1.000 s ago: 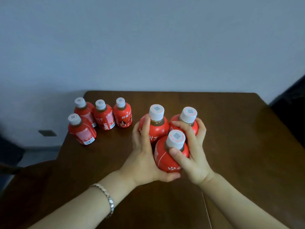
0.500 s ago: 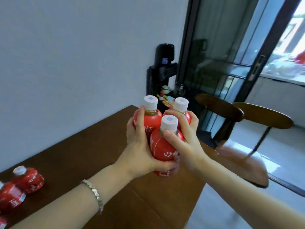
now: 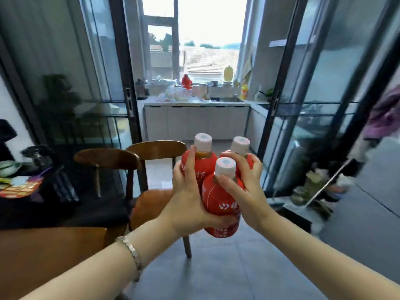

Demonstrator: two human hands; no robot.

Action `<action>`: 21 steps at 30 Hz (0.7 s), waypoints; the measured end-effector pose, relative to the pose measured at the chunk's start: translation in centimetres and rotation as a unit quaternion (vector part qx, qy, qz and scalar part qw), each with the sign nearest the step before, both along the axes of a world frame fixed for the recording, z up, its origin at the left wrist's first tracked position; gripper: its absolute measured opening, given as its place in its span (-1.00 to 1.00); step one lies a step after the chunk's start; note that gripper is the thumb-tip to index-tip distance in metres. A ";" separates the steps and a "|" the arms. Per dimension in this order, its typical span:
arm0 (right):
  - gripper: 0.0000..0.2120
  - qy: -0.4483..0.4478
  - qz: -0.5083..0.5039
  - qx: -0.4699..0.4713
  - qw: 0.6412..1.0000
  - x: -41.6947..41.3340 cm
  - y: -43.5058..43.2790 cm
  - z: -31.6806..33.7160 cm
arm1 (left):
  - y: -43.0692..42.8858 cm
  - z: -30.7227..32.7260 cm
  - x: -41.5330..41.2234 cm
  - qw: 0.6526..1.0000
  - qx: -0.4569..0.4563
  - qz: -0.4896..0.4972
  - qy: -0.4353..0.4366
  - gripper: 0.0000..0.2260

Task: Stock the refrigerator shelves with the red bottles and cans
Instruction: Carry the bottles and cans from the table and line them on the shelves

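Home: dining area opening onto a small kitchen. Wooden table (image 3: 43, 256) and two chairs (image 3: 108, 158) up front. Black-framed glass sliding doors (image 3: 71, 87) stand open. Behind them, a counter (image 3: 194, 102) over white cabinets (image 3: 194, 124), with sink (image 3: 227, 100), jug (image 3: 202, 90) and clutter under a window (image 3: 207, 29) showing rooftops. Grey tile floor (image 3: 238, 271).

Two brown wooden chairs stand in front of you, the left chair (image 3: 106, 158) just beside the right chair (image 3: 158, 148), on a grey floor (image 3: 238, 271). A brown tabletop (image 3: 43, 256) sits at your lower left. Past the dark glass doors (image 3: 75, 83) you see a white counter (image 3: 194, 122), a bright window (image 3: 212, 29) and a red jug (image 3: 186, 81). Purple cloth (image 3: 385, 113) hangs at your right.
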State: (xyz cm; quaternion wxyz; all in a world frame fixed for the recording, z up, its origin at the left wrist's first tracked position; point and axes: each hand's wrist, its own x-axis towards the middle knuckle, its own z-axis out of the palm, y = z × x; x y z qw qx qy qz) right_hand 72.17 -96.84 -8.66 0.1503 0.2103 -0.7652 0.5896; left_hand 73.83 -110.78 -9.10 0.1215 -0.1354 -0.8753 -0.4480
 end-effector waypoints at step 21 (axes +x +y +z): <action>-0.62 0.011 -0.467 0.036 0.884 -17.2 49.5 4.0 | 54.1 3.3 -29.4 0.882 0.052 -0.468 0.035 0.17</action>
